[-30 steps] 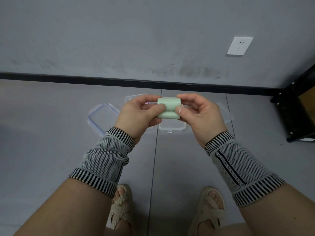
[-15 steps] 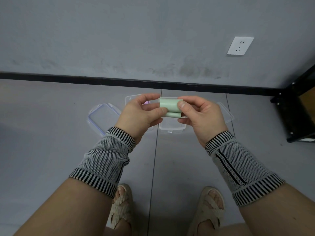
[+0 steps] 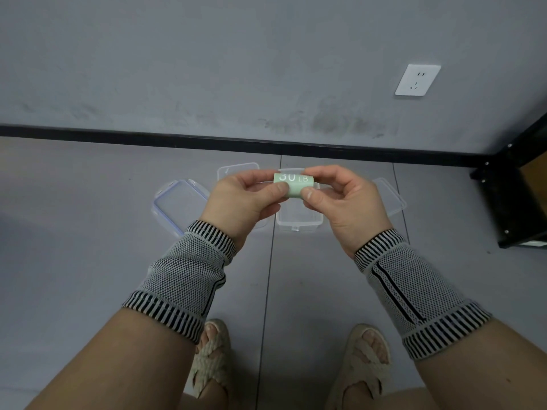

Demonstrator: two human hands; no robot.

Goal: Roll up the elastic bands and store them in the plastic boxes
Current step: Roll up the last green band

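Both hands pinch the rolled green elastic band [image 3: 293,186], left hand [image 3: 242,199] and right hand [image 3: 340,202] at opposite ends, long axis left-right, directly above the open plastic box [image 3: 299,224] on the floor.

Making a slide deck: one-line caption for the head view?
Both hands, left hand and right hand, pinch a rolled green elastic band above an open plastic box.

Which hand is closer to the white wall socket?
Right. The right hand sits below and left of the wall socket; the left hand is farther left, across the green band roll.
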